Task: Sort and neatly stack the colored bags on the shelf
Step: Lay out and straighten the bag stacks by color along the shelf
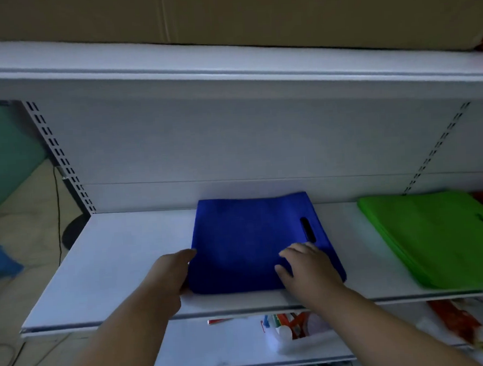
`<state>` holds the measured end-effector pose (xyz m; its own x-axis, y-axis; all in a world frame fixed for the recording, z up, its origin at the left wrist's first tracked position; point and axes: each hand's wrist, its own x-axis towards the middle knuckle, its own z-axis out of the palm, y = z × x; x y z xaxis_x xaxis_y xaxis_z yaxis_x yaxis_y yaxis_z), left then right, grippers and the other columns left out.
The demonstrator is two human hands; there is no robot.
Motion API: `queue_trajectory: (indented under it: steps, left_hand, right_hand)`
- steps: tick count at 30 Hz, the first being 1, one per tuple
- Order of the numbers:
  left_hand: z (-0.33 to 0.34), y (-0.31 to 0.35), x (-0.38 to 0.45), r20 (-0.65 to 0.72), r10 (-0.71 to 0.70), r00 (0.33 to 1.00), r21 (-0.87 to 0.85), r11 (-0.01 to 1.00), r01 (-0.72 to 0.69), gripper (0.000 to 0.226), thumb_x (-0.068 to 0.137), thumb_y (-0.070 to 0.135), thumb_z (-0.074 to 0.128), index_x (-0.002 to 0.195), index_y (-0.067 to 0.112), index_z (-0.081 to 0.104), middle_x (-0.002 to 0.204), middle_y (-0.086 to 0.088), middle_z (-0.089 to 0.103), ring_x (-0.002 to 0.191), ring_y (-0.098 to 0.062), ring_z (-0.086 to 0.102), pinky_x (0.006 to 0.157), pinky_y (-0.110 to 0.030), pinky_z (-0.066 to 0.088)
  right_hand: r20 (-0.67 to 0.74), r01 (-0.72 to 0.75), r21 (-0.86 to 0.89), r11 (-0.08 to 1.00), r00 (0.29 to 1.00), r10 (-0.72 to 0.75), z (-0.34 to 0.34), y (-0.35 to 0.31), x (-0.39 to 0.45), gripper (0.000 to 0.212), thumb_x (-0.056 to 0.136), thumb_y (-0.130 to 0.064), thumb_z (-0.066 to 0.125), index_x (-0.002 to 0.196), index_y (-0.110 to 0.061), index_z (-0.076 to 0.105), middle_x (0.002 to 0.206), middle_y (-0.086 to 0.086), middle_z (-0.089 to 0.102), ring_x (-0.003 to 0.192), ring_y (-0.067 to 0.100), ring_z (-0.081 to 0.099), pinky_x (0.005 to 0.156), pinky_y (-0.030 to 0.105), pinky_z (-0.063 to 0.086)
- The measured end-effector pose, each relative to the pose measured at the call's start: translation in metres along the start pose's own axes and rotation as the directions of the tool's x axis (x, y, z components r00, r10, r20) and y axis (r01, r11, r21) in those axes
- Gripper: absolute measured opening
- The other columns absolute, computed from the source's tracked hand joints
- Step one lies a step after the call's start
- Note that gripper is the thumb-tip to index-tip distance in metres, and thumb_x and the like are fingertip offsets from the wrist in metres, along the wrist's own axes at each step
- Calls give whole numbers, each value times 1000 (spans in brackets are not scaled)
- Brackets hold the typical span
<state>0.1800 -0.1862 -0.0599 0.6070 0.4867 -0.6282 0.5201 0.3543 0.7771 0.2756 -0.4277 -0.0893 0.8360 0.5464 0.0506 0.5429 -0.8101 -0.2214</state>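
Squaring step: left hand (174,274) braces blue bag (255,238) at 9 o'clock, right hand (306,266) lies flat on it with fingers apart — next, align edges on shelf (121,263), green stack (441,238) at 3 o'clock.

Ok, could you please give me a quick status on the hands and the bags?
Left hand against blue bag left edge. Right hand flat on top. Green stack apart, right. Nothing in the way.

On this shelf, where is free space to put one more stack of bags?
The widest bare patch is between the shelf's left edge and the blue bag. A narrower strip lies between the blue bag and the green bags. The right end is crowded.
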Motion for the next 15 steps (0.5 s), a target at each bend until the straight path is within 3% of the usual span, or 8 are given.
queue_trajectory:
  steps: [2,5,7,10,12,15]
  left_hand:
    - [4,0,-2,10,0,1000,0,1000,0,19,94,17,60,98,-1,65,84,-14,73,73,-28,67,59,-32,50]
    - [6,1,0,43,5,999,7,1000,-5,18,93,15,61,106,2,62,100,-13,71,90,-29,68,66,-35,54]
    - [6,2,0,61,8,998,-1,1000,-8,19,94,13,59,110,5,61,107,-14,69,96,-31,66,67,-37,55]
    - [10,2,0,90,16,996,-3,1000,-16,19,95,11,53,113,8,58,109,-17,67,95,-36,67,65,-40,58]
    - [16,3,0,115,42,992,-6,999,-41,23,94,6,48,116,8,55,111,-18,65,97,-37,66,67,-42,59]
    - [23,9,-1,126,112,986,-48,993,-107,27,90,-4,43,113,5,55,112,-19,63,98,-36,64,66,-40,57]
  right_hand:
    - [4,-21,-66,998,1000,21,1,-4,1,36,99,-46,43,118,-21,60,122,-7,55,113,16,45,94,29,41]
    - [35,-36,-155,987,999,42,-1,-15,4,42,99,-53,36,112,-20,58,117,-3,55,109,18,45,90,31,41]
    - [36,0,-114,993,999,5,-3,-27,5,58,93,-66,32,121,-19,54,123,-1,53,113,20,44,94,34,40]
    - [120,112,8,994,986,-112,2,-54,5,91,80,-82,32,146,-19,33,144,-1,40,131,21,36,107,38,34]
    - [103,150,44,988,983,-154,14,-72,8,87,84,-74,41,150,-19,25,146,-1,37,133,22,34,110,38,31]
    - [-69,136,47,990,989,-133,25,-78,17,60,88,-45,52,141,-17,40,136,0,48,124,24,43,103,37,36]
